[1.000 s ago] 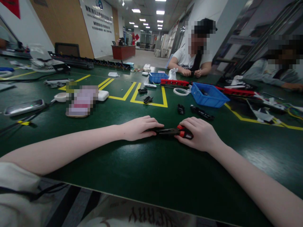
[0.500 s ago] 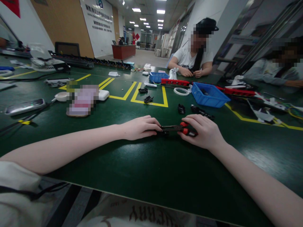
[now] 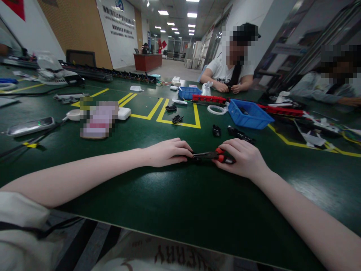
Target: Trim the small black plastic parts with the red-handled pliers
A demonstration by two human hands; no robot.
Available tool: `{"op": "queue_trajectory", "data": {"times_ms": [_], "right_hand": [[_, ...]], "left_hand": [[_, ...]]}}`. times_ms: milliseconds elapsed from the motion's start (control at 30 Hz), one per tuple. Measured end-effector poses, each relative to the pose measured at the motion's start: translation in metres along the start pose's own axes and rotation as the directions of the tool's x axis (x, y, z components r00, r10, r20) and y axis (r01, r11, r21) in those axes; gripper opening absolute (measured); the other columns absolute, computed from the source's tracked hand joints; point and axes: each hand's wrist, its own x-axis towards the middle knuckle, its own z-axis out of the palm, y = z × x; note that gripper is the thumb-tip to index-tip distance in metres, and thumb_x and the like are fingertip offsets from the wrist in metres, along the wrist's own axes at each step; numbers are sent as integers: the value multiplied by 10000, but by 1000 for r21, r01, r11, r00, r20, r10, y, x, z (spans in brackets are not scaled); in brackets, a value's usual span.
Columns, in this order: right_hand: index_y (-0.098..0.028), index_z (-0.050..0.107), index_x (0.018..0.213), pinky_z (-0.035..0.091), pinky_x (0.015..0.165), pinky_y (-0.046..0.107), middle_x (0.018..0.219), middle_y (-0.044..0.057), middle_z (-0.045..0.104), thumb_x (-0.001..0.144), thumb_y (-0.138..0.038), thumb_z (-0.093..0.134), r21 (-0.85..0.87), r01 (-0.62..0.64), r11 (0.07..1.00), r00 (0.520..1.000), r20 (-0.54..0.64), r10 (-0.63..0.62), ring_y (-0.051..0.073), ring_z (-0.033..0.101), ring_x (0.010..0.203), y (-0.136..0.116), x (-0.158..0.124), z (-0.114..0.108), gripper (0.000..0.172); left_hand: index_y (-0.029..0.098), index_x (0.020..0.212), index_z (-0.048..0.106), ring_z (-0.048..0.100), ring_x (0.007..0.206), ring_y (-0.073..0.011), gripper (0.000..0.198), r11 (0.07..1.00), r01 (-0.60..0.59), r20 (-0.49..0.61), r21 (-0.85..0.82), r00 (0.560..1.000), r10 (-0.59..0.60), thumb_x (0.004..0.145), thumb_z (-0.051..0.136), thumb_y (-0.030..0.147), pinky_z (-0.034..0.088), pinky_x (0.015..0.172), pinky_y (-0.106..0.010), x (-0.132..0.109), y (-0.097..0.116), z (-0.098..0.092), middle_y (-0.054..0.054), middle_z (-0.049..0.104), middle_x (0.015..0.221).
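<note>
We had pliers [image 3: 208,154] over the green table [image 3: 180,210], between the two hands, red-and-black handles right, nose pointing left. We saw the right hand [image 3: 244,156] wrapped on the handles, fingers curled, grips slightly apart. We saw the left hand [image 3: 167,152] with fingers bent, tips nearly together, pinching a dark part [image 3: 195,160] at the nose; most was hidden, so we couldn't tell its shape or whether the nose gripped it.

Just beyond the right hand, we noted a short black piece [image 3: 216,130] and a longer black piece [image 3: 239,133]. Farther off, two more black bits [image 3: 177,119] lay at a yellow outline [image 3: 196,116]. We marked a blue bin [image 3: 251,121], dark bits inside, a white ring [image 3: 216,110] just left of it. Far left, we logged a phone [image 3: 98,122], a white case [image 3: 124,113] beside it, and a silver device [image 3: 31,127]. Across the table sat a co-worker [image 3: 222,70] in a white shirt.
</note>
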Motion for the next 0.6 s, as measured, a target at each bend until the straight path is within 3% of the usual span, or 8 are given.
{"op": "queue_trajectory", "data": {"times_ms": [600], "right_hand": [[-171, 614, 872, 505, 648, 337, 852, 96, 666, 818, -388, 633, 64, -4, 998, 1000, 14, 3, 203, 604, 735, -8, 4, 0, 224]], "left_hand": [[171, 1202, 624, 542, 1107, -238, 267, 1000, -7, -6, 12, 1000, 7, 958, 525, 219, 463, 965, -405, 0, 0, 1, -120, 585, 1272]]}}
